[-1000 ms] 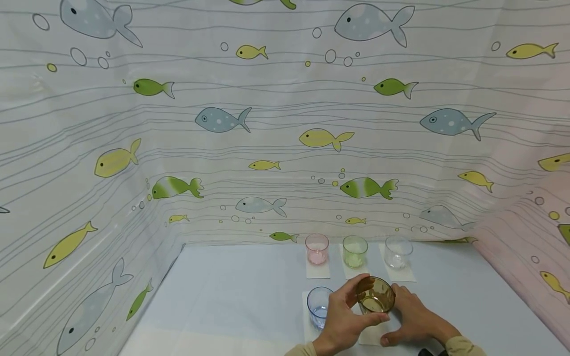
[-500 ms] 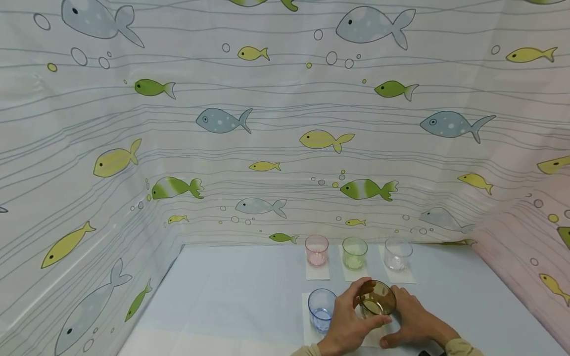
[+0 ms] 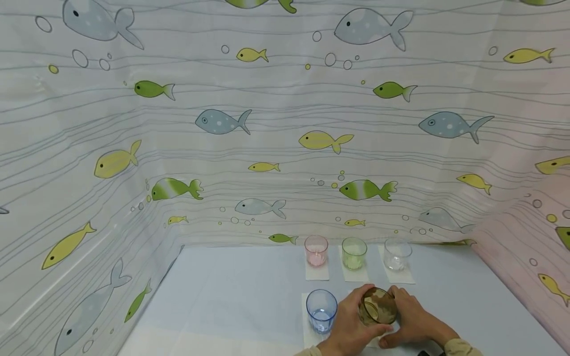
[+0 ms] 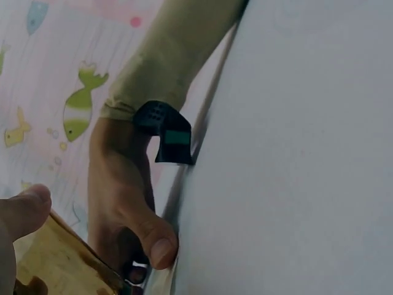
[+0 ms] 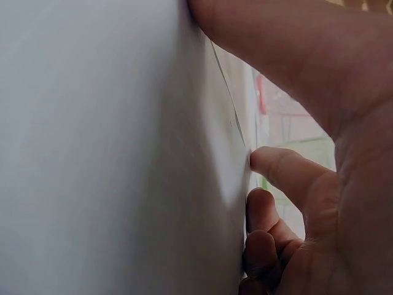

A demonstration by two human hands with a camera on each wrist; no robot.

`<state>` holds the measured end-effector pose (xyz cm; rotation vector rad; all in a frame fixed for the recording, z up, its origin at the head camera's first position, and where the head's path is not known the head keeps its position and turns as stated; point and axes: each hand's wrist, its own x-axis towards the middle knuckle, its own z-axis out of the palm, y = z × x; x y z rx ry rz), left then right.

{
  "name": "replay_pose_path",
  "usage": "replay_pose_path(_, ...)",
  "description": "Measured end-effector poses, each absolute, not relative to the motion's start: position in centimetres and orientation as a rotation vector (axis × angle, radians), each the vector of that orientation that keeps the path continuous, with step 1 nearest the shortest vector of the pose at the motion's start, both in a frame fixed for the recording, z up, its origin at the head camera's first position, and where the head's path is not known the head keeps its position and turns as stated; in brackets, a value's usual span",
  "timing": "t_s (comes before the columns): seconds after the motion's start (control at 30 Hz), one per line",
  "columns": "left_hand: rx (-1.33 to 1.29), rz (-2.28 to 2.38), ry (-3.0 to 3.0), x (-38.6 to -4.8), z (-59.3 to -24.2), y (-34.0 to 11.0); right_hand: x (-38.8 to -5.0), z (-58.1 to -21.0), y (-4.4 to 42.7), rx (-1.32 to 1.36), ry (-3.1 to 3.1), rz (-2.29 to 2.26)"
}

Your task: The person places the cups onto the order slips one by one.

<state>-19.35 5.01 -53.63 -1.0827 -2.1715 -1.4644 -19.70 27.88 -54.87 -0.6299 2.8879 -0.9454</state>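
Note:
In the head view my left hand grips an amber glass from its left side, thumb in front and fingers behind. The glass tilts, mouth upward. Beside it on the right rests my right hand, its fingers behind and to the right of the glass. Its thumb is at the edge of a white paper napkin, mostly hidden under hands and glass. In the right wrist view the thumb and fingertips touch the surface at the paper's edge. A blue glass stands just left of my left hand.
Pink, green and clear glasses stand in a back row, each on a white napkin. A pale blue cloth covers the table. Fish-patterned sheets wall off the back and sides.
My left hand and the amber glass have moved slightly down and toward the right, closer to the napkin. The right hand stays in nearly the same place.

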Motion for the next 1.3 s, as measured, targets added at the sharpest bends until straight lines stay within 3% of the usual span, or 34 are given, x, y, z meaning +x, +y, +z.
replay_pose_path(0.47,-0.965,-2.030,-2.211,-19.7,-55.2,5.0,-19.8,-54.9,27.9,-0.807,2.968,-0.850)
replay_pose_path(1.3,-1.016,-1.956,-2.271,-20.3,-56.1,4.6,-19.9,-55.0,28.0,-0.728,2.916,-0.867)
